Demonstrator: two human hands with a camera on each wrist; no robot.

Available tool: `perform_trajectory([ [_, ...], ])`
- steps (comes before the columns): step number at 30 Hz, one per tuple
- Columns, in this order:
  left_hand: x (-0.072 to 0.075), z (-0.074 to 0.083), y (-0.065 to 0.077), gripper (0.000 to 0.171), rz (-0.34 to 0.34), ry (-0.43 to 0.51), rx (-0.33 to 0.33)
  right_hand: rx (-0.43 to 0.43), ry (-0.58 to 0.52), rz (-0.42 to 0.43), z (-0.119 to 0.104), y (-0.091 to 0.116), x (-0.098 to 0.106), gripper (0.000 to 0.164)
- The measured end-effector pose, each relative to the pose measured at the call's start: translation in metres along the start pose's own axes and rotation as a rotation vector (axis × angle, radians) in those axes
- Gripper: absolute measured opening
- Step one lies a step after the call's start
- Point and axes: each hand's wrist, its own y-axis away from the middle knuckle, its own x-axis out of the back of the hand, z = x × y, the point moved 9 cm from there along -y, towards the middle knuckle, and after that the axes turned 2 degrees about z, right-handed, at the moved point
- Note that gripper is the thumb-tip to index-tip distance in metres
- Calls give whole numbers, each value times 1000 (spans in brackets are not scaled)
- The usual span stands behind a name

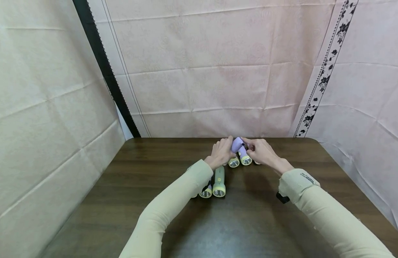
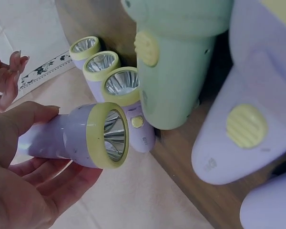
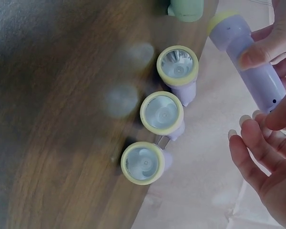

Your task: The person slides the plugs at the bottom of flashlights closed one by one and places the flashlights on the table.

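Observation:
My left hand (image 1: 222, 152) grips a purple flashlight (image 2: 76, 133) with a yellow rim, its thumb along one side and its fingers beneath the body. The flashlight is raised above the far part of the table. My right hand (image 1: 263, 152) is beside its tail end; in the right wrist view the loosely bent fingers (image 3: 257, 143) are right by the tail. Three more purple flashlights stand in a row close by, one of them with its lens (image 3: 162, 113) in the middle. A green flashlight (image 1: 219, 179) lies nearer, beside my left forearm.
Another purple flashlight (image 1: 205, 192) lies left of the green one, partly hidden by my left sleeve. The brown wooden table (image 1: 128, 172) ends at its far edge against a pale cloth backdrop (image 1: 202, 89). Cloth also hangs on both sides.

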Motion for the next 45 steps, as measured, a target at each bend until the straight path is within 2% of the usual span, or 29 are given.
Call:
perform_trajectory([
  [5, -2, -1, -1, 48, -52, 20, 39, -9, -2, -22, 2, 1, 0, 59],
  [11, -8, -4, 1, 43, -123, 21, 61, -25, -8, -64, 4, 3, -2, 64],
  [20, -5, -4, 4, 59, -137, 24, 108, -41, -13, -69, 10, 8, 1, 60],
  [26, -13, 0, 6, 65, -187, -48, 140, -62, -6, -75, 14, 9, 2, 55],
  [38, -35, 18, 21, 43, -228, -205, 139, -98, -5, -78, 23, 11, 2, 53],
  [45, -46, 29, 32, 70, -236, -251, 129, -90, 3, -77, 23, 13, 0, 52],
])
